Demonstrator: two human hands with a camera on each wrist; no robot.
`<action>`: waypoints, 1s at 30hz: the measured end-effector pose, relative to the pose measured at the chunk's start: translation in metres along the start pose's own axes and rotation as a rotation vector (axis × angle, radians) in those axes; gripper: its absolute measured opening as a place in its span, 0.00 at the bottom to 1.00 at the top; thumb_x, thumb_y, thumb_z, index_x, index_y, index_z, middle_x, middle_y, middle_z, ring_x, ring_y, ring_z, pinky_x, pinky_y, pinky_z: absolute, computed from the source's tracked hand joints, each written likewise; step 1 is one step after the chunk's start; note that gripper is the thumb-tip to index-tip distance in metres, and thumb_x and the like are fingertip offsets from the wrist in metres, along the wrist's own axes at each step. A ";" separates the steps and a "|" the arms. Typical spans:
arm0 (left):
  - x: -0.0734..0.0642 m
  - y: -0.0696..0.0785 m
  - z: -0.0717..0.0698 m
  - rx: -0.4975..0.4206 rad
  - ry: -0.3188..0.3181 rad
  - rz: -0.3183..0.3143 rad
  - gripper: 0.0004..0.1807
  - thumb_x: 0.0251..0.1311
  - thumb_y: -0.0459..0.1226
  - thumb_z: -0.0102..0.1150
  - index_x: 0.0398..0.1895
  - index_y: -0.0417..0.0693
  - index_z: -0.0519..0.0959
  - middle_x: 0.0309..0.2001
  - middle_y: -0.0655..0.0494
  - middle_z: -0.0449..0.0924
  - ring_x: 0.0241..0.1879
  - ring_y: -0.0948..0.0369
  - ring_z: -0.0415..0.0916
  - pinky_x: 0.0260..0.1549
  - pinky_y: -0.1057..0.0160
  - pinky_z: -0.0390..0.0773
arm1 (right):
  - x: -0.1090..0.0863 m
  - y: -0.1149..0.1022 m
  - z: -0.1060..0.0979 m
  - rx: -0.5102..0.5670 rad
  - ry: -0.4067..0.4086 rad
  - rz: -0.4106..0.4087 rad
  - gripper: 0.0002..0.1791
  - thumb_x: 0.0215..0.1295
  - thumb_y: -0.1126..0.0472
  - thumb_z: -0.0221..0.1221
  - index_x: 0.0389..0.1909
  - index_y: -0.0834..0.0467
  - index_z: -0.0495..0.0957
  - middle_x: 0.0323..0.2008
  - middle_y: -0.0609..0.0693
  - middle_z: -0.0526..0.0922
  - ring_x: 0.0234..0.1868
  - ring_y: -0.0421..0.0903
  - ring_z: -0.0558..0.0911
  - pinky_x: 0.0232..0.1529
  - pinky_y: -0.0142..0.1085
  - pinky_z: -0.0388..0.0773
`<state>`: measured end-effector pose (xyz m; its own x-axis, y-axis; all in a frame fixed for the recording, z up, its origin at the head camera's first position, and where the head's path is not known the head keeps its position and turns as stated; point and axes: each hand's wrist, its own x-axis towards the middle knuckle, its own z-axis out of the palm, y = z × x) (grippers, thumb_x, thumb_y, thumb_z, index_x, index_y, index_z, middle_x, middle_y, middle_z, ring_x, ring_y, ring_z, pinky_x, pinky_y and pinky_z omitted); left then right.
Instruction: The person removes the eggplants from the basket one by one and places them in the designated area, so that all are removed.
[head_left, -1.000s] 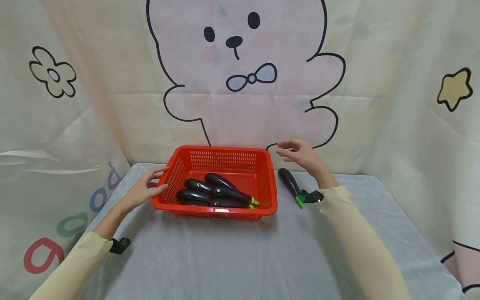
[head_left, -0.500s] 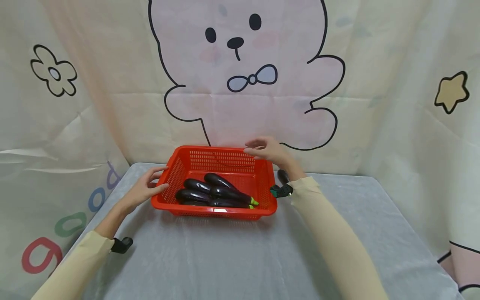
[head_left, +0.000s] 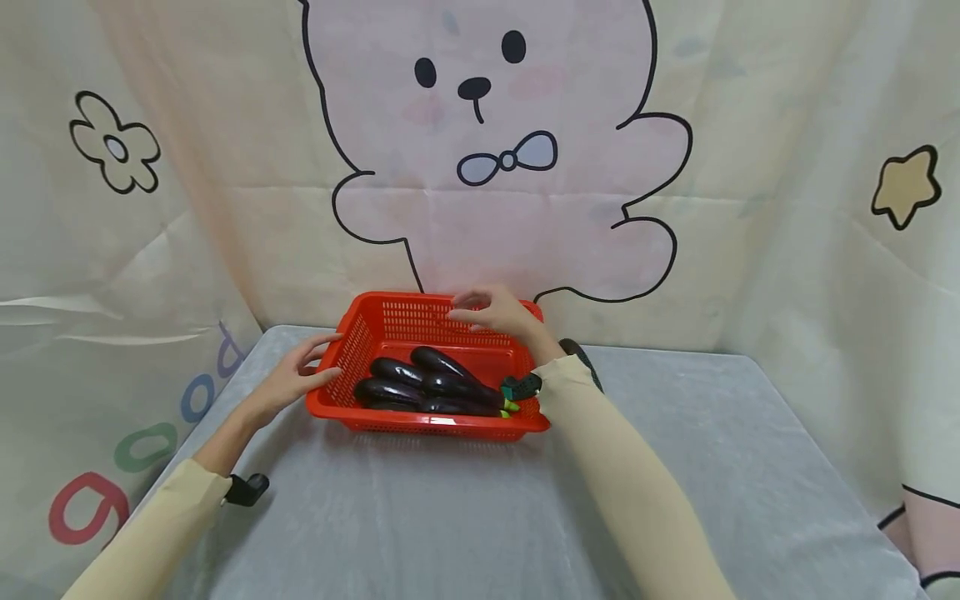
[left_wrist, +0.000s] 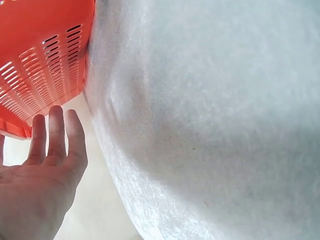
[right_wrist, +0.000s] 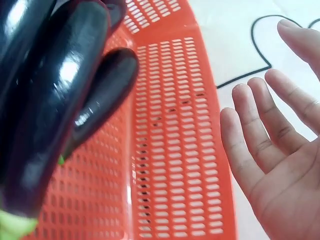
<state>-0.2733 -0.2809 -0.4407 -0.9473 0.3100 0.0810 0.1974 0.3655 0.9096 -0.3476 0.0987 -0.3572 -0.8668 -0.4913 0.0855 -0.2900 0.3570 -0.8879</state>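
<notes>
A red plastic basket (head_left: 450,424) with slotted walls stands on the grey-covered table. Several dark purple eggplants (head_left: 394,371) with green stem ends lie in it, toward its front. My left hand (head_left: 287,377) is at the basket's left rim with fingers spread and relaxed; its fingertips are right by the basket wall (left_wrist: 35,35) in the left wrist view. Over the back right part of the basket hovers my right hand (head_left: 495,315), holding nothing. Its palm and loosely extended fingers (right_wrist: 250,135) show in the right wrist view. Another eggplant (head_left: 576,348) lies outside, right of the basket, partly hidden by my right forearm.
Pale curtains (head_left: 810,250) with a cartoon bear, a flower and a star hang behind and beside the table (head_left: 420,517). The table's back edge runs just behind the basket. A small black camera (head_left: 247,489) is strapped to my left wrist.
My right hand has moved left from beside the basket to above it, and its forearm now covers part of the outside eggplant. My left hand and the eggplants in the basket have stayed put.
</notes>
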 end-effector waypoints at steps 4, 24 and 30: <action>-0.001 0.003 0.000 0.005 0.003 -0.012 0.39 0.69 0.44 0.61 0.79 0.55 0.57 0.71 0.36 0.62 0.62 0.36 0.69 0.52 0.39 0.77 | 0.006 0.004 0.011 0.047 -0.015 0.003 0.26 0.67 0.56 0.68 0.60 0.67 0.78 0.52 0.55 0.82 0.51 0.52 0.80 0.48 0.46 0.83; -0.001 0.001 -0.002 0.040 0.011 -0.019 0.39 0.68 0.46 0.62 0.79 0.55 0.57 0.70 0.36 0.63 0.63 0.36 0.67 0.52 0.39 0.77 | 0.013 0.036 0.035 0.036 -0.028 0.150 0.30 0.62 0.54 0.72 0.62 0.63 0.78 0.54 0.54 0.81 0.55 0.53 0.78 0.55 0.49 0.79; -0.002 0.002 0.000 0.039 0.003 -0.008 0.39 0.69 0.45 0.61 0.79 0.54 0.57 0.69 0.35 0.65 0.63 0.36 0.67 0.52 0.39 0.77 | 0.012 0.042 0.037 0.006 -0.037 0.219 0.32 0.59 0.51 0.73 0.62 0.59 0.79 0.56 0.53 0.81 0.56 0.53 0.77 0.54 0.46 0.79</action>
<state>-0.2708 -0.2812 -0.4387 -0.9496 0.3042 0.0757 0.1999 0.4017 0.8937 -0.3550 0.0780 -0.4102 -0.8935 -0.4311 -0.1258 -0.0942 0.4538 -0.8861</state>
